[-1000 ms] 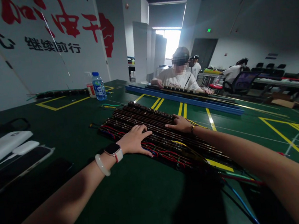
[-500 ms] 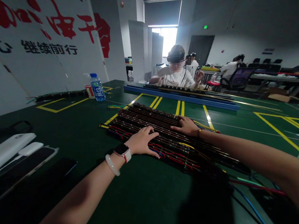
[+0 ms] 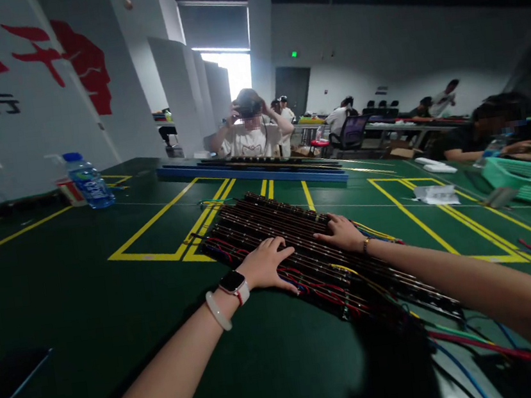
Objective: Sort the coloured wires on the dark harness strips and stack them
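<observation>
Side by side on the green table [image 3: 163, 315] lies a flat row of long dark strips [image 3: 294, 237], with red, blue and yellow wires among them. My left hand [image 3: 266, 265] rests on their near left edge, thumb and fingers apart. On the far right side of the row, my right hand [image 3: 342, 233] lies with its thumb spread away from the fingers. Both palms face down, and some fingertips are lost against the dark strips. Loose coloured wires [image 3: 487, 346] trail from the row's right end, under my right forearm.
Yellow tape lines [image 3: 147, 257] mark the table. A drink bottle [image 3: 89, 180] stands at the left. Across the table, a person sits behind a blue rail [image 3: 253, 173] holding more strips. A green basket [image 3: 529, 183] and a plastic bag [image 3: 436, 195] lie to the right.
The view has turned right. Both hands and the row of strips have shifted right across the tape lines. The person opposite has raised both hands to their headwear.
</observation>
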The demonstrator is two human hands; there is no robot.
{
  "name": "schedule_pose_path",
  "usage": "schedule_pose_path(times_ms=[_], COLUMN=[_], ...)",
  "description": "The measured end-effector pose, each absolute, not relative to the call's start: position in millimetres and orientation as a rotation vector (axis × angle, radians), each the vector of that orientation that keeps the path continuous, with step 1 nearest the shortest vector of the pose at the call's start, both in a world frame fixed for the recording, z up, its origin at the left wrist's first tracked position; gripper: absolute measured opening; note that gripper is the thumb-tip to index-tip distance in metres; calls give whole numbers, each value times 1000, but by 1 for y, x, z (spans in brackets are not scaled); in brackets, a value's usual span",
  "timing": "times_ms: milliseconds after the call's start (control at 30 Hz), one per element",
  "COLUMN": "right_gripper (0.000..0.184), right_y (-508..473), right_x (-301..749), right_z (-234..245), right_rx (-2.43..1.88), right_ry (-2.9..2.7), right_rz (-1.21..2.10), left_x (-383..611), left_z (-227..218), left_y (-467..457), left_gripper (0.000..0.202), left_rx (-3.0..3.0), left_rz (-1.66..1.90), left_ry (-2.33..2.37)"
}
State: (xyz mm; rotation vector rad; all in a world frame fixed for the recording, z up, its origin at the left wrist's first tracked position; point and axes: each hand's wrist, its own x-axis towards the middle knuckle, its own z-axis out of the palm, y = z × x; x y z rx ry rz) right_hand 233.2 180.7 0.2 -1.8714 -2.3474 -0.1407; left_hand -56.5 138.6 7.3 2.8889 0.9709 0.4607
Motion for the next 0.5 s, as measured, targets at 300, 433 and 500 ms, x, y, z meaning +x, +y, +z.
schedule_pose_path(times_ms=[300,433,500], right_gripper=[61,60,57], right_y=[98,63,45], right_x=[374,439,477], right_z=[-1,-7,-12], right_rx=[-2170,-2254,-2255], right_ry=[-2096,-2042,-2069], right_rz=[-223,-301,-358], left_x=[88,160,194], left_z=[-1,-2,-1], left_y=[135,124,120], left_gripper=[92,90,87], left_rx=[2986,3031,3043], left_rz=[585,650,661], left_ry=[463,179,62])
